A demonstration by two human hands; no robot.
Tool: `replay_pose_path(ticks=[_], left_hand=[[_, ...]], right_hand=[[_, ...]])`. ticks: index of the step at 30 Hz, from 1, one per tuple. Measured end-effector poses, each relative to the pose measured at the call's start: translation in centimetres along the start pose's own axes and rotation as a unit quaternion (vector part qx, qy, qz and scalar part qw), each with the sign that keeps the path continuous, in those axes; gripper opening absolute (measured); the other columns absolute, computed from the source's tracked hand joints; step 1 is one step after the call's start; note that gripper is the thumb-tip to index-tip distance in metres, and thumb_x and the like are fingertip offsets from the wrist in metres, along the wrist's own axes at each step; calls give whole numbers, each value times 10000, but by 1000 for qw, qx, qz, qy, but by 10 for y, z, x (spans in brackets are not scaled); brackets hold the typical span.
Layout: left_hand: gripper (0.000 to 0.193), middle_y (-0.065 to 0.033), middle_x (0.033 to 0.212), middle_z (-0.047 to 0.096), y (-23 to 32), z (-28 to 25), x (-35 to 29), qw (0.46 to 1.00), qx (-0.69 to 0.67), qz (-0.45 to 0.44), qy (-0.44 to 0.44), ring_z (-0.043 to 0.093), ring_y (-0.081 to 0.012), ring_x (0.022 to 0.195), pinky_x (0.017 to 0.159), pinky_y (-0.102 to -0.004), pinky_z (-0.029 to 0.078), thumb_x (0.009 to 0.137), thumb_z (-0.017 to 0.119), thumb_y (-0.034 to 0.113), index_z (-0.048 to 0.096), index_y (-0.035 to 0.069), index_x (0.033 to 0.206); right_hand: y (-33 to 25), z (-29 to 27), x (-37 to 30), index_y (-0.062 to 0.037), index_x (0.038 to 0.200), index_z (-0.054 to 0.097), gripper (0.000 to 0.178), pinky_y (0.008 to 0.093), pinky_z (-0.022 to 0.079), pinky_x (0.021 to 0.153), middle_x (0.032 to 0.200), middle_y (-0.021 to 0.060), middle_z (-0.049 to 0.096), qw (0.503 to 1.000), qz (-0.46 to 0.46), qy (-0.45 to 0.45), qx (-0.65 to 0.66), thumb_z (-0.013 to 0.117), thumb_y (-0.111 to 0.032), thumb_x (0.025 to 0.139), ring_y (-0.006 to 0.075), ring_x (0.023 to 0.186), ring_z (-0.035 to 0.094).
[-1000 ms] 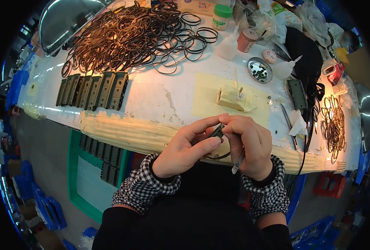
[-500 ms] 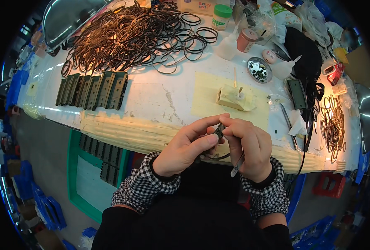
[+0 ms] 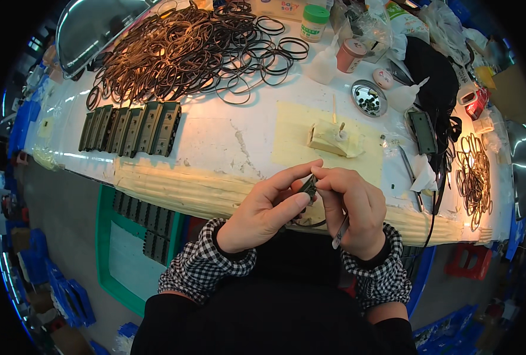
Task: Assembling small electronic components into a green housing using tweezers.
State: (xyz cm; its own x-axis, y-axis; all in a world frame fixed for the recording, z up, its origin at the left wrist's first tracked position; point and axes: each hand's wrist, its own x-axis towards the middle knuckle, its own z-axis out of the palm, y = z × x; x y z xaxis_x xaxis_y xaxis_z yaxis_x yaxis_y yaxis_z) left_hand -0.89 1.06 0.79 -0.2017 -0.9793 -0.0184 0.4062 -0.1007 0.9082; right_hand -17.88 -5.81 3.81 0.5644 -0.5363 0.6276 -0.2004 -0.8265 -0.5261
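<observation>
Where the hands meet in the head view, just past the near edge of the table (image 3: 209, 130), a small dark green piece (image 3: 309, 186) is held between them. It is gripped by the left hand (image 3: 269, 204), the thumb pressed on its lower end, and its upper end is met by the closed fingertips of the right hand (image 3: 357, 207). Both hands are thus about equally near. The visible part is slanted, its long axis seemingly run from the left thumb up toward the right fingertips — the rest is covered by fingers, so its full shape cannot be told.

A slim metal tool (image 3: 340, 231), perhaps tweezers, is also kept in the right hand, its end pointed down below the palm. Beneath the fingers, part of a dark cord (image 3: 311, 224) can be seen. Beyond the hands, a tape-wrapped block (image 3: 323, 141) is set on a yellow sheet (image 3: 289, 133) — well apart from a row of dark green slotted blocks (image 3: 167, 130) at the left.
</observation>
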Motion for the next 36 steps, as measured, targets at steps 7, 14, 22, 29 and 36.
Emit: replay_pose_path(ticks=[7,14,22,29,36], left_hand=[[504,86,824,434,-1,0,0,1000,-4,-9,3,372,-8,712,627,-168,351,980,541,115,415,97,1468],[496,83,805,432,-2,0,1,1000,6,-6,1,378,-11,710,632,-170,359,971,555,112,438,83,1451],[478,42,893,484,0,1,1,999,-33,-15,17,469,-34,788,710,-200,450,993,533,133,427,73,1456],[490,40,895,477,-4,3,1,999,-32,-5,31,453,-38,791,731,-201,431,1002,524,150,401,63,1468],[517,-7,1049,552,-8,1,0,1000,-1,11,28,487,-56,816,727,-214,436,1024,465,201,328,21,1489]], right_hand=[[1,-1,-2,9,1001,579,275,333,556,615,955,139,670,997,-39,-25,-55,678,14,744,271,750,682],[1,-7,-1,15,1013,582,335,327,542,607,1017,156,667,995,-48,-60,-68,654,-7,687,257,718,661],[-1,-2,-4,19,938,603,102,317,577,654,961,177,705,998,-16,-34,-55,671,21,862,289,789,716],[3,6,-8,18,996,602,209,309,577,659,1027,178,692,999,-17,11,-35,692,36,808,265,768,708],[-2,8,-7,29,1002,606,164,311,581,678,1041,175,695,995,71,18,62,671,36,852,280,814,718]])
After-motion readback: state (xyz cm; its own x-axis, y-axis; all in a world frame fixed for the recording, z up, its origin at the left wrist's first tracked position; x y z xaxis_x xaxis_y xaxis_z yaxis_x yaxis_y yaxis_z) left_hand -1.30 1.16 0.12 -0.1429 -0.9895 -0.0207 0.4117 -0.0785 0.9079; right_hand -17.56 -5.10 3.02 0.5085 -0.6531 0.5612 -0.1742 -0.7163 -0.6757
